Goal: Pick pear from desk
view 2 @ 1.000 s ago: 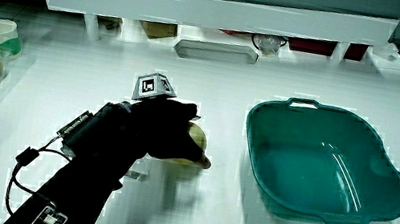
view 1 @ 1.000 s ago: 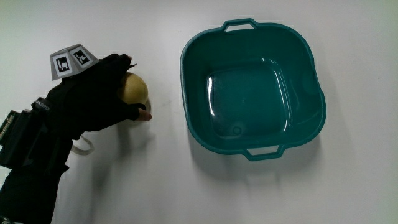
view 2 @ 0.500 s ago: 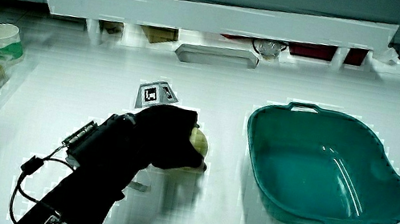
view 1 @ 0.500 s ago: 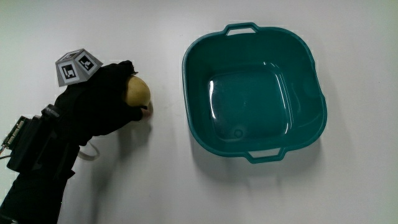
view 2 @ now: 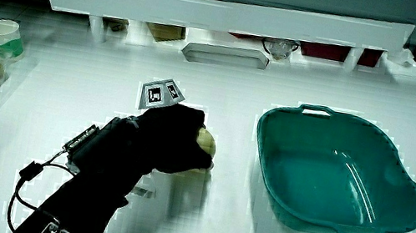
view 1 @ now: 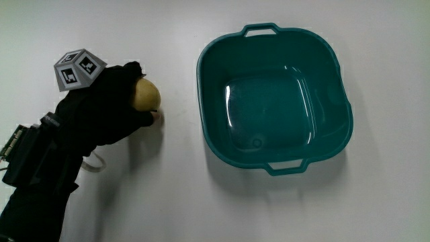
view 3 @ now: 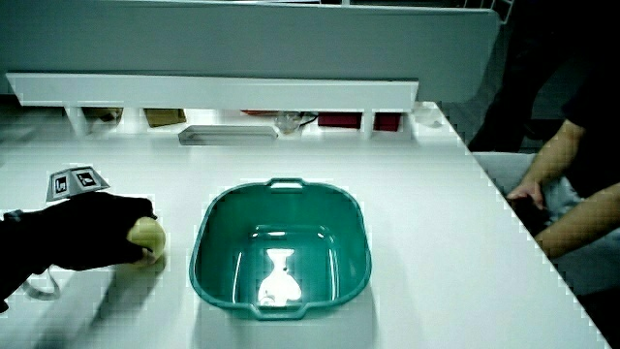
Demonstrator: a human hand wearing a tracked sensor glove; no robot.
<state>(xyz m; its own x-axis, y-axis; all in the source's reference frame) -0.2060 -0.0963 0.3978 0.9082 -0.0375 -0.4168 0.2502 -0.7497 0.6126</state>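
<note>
The hand (view 1: pixel 101 114) was wrapped over the pear (view 1: pixel 145 95), fingers curled round it, on the table (view 1: pixel 168 202) just beside the teal basin (view 1: pixel 272 97) (which held nothing). It looked like the grasping step: grip made, lift not yet clear. The next move called for a straight raise without loosening.

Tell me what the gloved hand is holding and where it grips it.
The hand is closed on the pear, its fingers wrapped over the top and around the side that faces away from the teal basin.
</note>
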